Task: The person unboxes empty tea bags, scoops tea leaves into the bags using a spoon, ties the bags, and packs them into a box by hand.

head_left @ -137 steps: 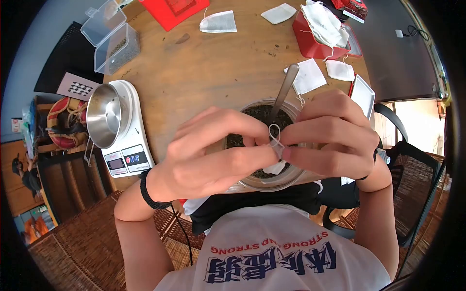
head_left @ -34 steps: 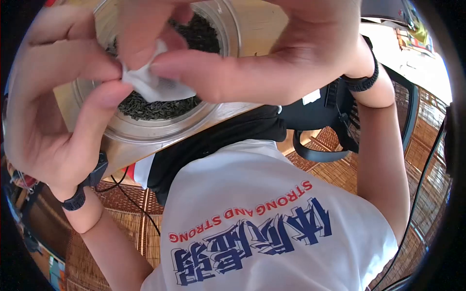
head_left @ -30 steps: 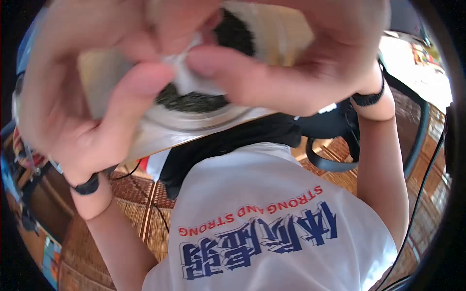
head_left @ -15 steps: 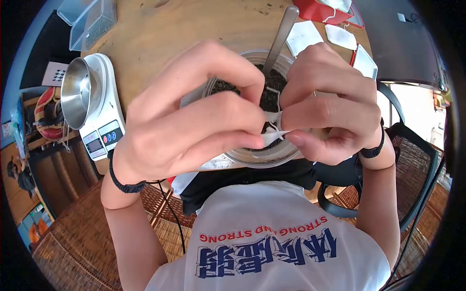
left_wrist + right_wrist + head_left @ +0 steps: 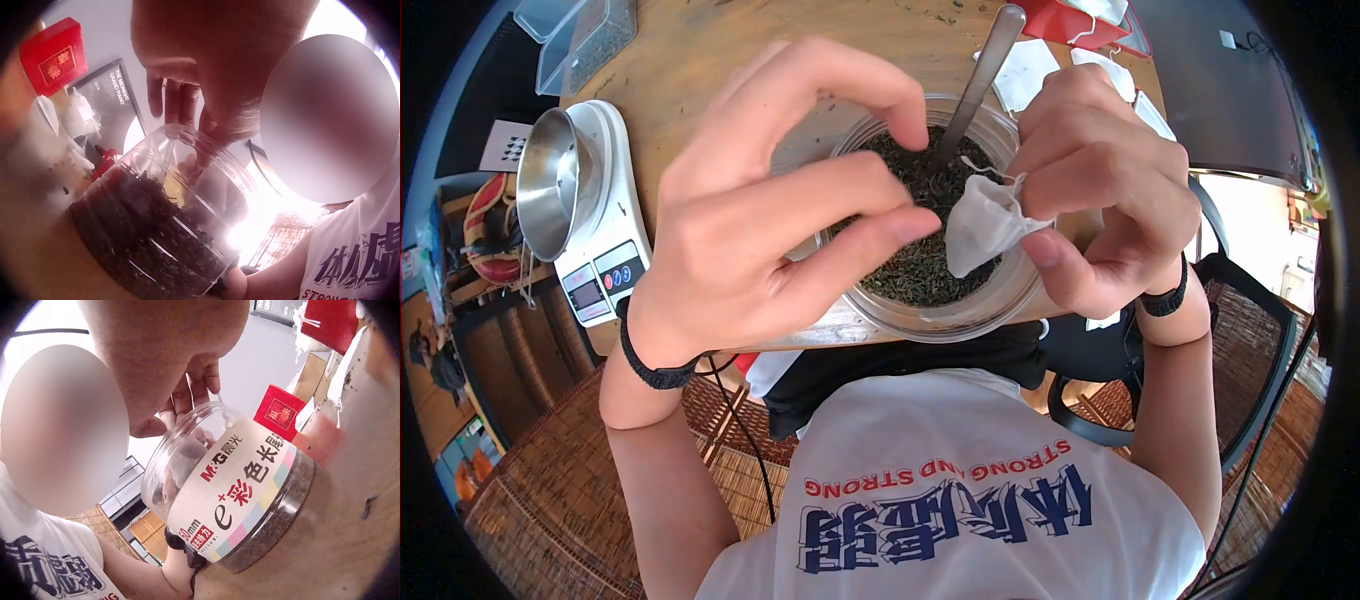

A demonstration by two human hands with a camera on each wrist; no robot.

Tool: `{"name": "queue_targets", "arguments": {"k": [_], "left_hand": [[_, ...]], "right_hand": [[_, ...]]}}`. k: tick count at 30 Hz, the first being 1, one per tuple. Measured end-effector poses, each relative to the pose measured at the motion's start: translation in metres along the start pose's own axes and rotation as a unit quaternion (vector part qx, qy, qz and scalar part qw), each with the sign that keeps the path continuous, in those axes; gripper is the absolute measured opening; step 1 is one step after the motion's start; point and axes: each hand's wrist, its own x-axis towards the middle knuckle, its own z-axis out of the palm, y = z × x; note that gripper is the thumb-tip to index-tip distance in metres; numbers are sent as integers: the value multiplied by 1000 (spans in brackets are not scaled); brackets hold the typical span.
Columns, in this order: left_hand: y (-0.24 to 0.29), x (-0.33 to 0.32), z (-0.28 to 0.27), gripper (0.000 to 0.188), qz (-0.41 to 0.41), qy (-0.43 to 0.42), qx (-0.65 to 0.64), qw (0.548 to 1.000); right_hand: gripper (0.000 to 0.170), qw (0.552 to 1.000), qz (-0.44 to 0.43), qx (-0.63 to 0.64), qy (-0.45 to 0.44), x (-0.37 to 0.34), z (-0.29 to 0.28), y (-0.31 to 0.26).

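My right hand (image 5: 1110, 185) pinches the neck of a small white drawstring tea bag (image 5: 983, 230), its string looped near the fingertips. The bag hangs tilted over a clear plastic jar (image 5: 925, 325) part-filled with dark loose tea leaves (image 5: 910, 275). To the bag's left, my left hand (image 5: 770, 220) holds nothing; its thumb and fingers are bent loosely, apart, over the jar's left side. A metal spoon (image 5: 985, 80) stands in the leaves, leaning on the far side. In the right wrist view the jar's printed label (image 5: 244, 481) faces the camera.
A kitchen scale (image 5: 605, 220) with a steel bowl (image 5: 550, 190) stands at the left. Behind it is a clear plastic box (image 5: 590, 50). Flat white tea bags (image 5: 1025, 75) and a red box (image 5: 1060, 25) lie at the back right. The table's near edge runs below the jar.
Both hands were pinching and working at the tea bag's neck and string; now the left hand has let go and moved left, while the right hand keeps the bag.
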Motion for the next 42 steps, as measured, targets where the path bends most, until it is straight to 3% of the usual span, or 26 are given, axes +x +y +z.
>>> {"name": "queue_targets", "arguments": {"k": [6, 11, 18, 21, 24, 34, 37, 41, 42], "left_hand": [[4, 2, 3, 23, -12, 47, -3, 999], [0, 2, 7, 26, 43, -7, -29, 999], [-1, 2, 10, 24, 15, -26, -29, 999], [-1, 1, 9, 21, 54, 21, -28, 998], [6, -3, 13, 26, 47, 69, -50, 995], [-7, -7, 15, 33, 73, 99, -44, 991], [-8, -5, 13, 34, 86, 99, -44, 990], [-2, -4, 4, 17, 82, 36, -11, 996], [0, -3, 2, 20, 77, 21, -19, 997]], "right_hand": [[13, 1000, 4, -3, -15, 2, -2, 0], [11, 1000, 1, -8, -29, 2, 3, -3], [11, 999, 15, -11, -37, 1, 2, -8], [20, 999, 10, 3, -48, 2, -1, -9], [47, 997, 20, 61, -46, 5, 3, -12], [67, 998, 40, 22, -50, -6, -1, -11], [61, 996, 58, 67, -22, -7, -3, -4], [54, 994, 65, 81, 35, -10, -5, -8], [46, 995, 63, 65, 48, -19, -12, -3]]}}
